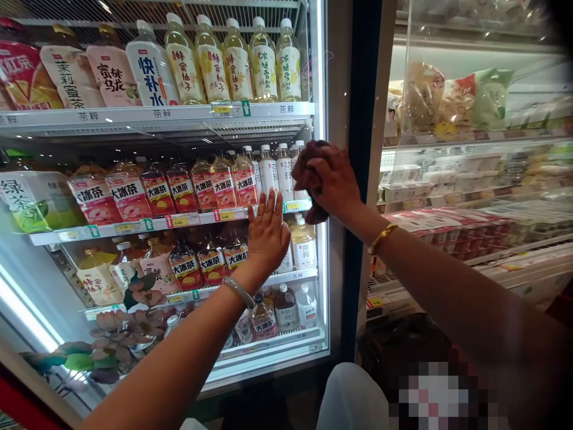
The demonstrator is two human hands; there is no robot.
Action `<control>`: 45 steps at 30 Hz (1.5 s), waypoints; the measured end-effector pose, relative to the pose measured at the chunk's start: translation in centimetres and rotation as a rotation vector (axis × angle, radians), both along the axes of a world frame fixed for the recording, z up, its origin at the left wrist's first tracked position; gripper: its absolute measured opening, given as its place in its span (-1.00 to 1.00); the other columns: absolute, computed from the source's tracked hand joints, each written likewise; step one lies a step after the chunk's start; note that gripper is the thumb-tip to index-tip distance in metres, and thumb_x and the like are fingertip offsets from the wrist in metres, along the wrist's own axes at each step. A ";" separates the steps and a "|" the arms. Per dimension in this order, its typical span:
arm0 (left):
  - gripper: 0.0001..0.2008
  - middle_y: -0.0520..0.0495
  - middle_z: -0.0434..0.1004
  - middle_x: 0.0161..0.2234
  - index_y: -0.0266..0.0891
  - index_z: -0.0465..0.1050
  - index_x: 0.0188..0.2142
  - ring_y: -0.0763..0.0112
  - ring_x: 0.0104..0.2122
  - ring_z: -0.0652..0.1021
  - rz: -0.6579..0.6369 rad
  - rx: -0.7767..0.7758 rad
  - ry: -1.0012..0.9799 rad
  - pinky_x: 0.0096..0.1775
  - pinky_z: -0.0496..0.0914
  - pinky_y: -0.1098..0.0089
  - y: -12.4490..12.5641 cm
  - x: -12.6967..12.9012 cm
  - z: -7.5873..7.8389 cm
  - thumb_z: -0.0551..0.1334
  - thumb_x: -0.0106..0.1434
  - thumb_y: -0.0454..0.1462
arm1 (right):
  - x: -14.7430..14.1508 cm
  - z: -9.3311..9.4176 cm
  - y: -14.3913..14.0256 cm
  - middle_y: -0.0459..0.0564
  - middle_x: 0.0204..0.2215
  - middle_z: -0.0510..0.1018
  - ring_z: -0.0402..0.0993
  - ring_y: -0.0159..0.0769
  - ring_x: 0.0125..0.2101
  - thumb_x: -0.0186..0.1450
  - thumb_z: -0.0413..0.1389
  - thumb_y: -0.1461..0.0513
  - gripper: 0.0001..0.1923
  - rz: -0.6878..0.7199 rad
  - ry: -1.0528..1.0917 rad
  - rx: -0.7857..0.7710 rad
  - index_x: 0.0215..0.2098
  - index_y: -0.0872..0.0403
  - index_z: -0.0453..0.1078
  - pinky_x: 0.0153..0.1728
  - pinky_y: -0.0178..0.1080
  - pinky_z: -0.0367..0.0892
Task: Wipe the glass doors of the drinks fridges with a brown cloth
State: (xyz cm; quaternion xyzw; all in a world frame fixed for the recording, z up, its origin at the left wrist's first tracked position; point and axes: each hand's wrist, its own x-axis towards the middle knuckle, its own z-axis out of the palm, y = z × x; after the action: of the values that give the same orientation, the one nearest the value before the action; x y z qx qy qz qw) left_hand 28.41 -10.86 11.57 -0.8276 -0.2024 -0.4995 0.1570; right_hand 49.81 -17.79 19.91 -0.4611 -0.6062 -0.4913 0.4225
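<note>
My left hand lies flat against the glass door of a drinks cooler, its fingers stretched upward. A pale bangle circles that wrist. Bunched in my right hand is a dark reddish-brown cloth, pressed at the right edge of the same glass. The cloth hangs a little below my fingers. A gold bracelet is on my right wrist. Behind the glass, bottles of tea drinks stand in rows, partly hidden by both hands.
Yellow-green bottles fill the upper shelf. Flower decals cover the lower left of the glass. To the right, past a dark door frame, stands another chilled case with bagged goods and stacked cups. My knee shows below.
</note>
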 end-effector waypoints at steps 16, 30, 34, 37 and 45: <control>-0.18 -0.22 -0.20 0.54 -0.19 -0.37 0.54 0.13 0.53 -0.17 0.057 0.006 0.003 0.49 -0.27 -0.09 -0.5 -0.3 -9.2 0.04 0.41 -0.33 | -2.2 -10.2 0.0 0.12 0.40 0.30 -0.03 0.04 0.51 0.42 0.11 0.22 -0.59 0.026 0.112 -0.010 0.22 -0.11 0.40 0.46 0.39 -0.02; -0.20 -0.08 -0.32 0.55 -0.07 -0.46 0.54 0.18 0.52 -0.19 0.028 -0.016 0.030 0.50 -0.36 -0.05 0.1 -2.4 -11.0 0.01 0.47 -0.27 | -2.7 -14.6 -0.6 0.08 0.40 0.31 -0.01 0.08 0.50 0.40 0.15 0.20 -0.55 0.030 0.143 -0.037 0.25 -0.18 0.37 0.45 0.41 0.02; -0.17 -0.01 -0.48 0.55 -0.06 -0.53 0.53 0.18 0.52 -0.26 0.025 -0.082 0.028 0.50 -0.45 0.09 0.1 -2.5 -12.1 0.02 0.48 -0.24 | -3.8 -16.6 0.3 -0.01 0.41 0.31 -0.08 -0.06 0.52 0.41 0.15 0.25 -0.48 0.096 -0.177 -0.212 0.30 -0.21 0.32 0.49 0.26 0.04; -0.19 0.01 -0.45 0.55 0.00 -0.51 0.53 0.16 0.52 -0.26 0.012 -0.130 0.068 0.49 -0.44 0.02 0.3 -3.9 -13.8 0.02 0.49 -0.22 | -1.4 -18.5 -1.3 -0.12 0.42 0.32 0.03 -0.10 0.50 0.41 0.20 0.21 -0.46 0.130 -0.516 -0.464 0.32 -0.23 0.30 0.47 0.19 0.13; -0.17 0.05 -0.46 0.56 -0.18 -0.27 0.54 0.15 0.52 -0.39 -0.057 -0.258 0.050 0.47 -0.57 0.03 0.7 -2.1 -12.4 0.09 0.42 -0.11 | -2.3 -12.5 -0.8 -0.08 0.47 0.20 -0.10 -0.09 0.52 0.58 -0.10 0.05 -0.59 -0.059 -0.188 -0.438 0.23 0.00 0.40 0.51 0.25 -0.31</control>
State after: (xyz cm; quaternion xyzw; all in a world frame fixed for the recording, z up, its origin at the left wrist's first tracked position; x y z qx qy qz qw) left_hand 26.33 -10.16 -0.80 -0.8585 -0.2373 -0.4529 0.0402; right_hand 47.52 -18.63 7.44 -0.5116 -0.7213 -0.4009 0.2394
